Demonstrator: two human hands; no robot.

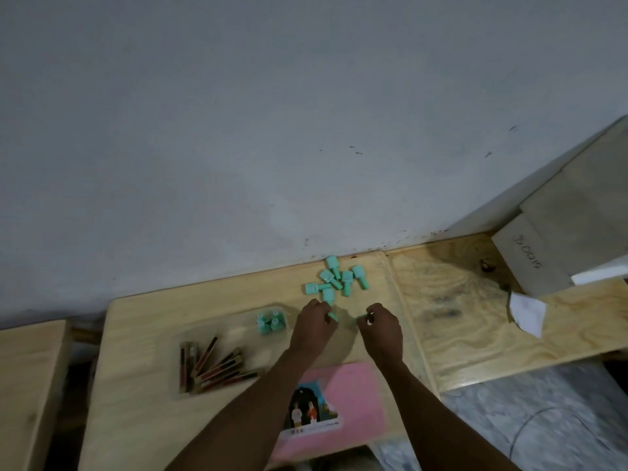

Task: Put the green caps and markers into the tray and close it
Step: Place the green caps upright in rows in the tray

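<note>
On the head camera, our left hand (pixel 314 326) pinches a green cap (pixel 333 316) and our right hand (pixel 382 329) pinches a second cap (pixel 361 320). Loose caps (pixel 334 282) lie near the wall. Left of our hands, the clear tray (pixel 234 329) holds markers (pixel 214 367) and three caps (pixel 270 322).

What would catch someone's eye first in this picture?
The loose heap of green caps at the far edge of the table stands out most. Just in front of it, the left hand and right hand each pinch a green cap. To their left, a clear tray holds dark markers.
</note>
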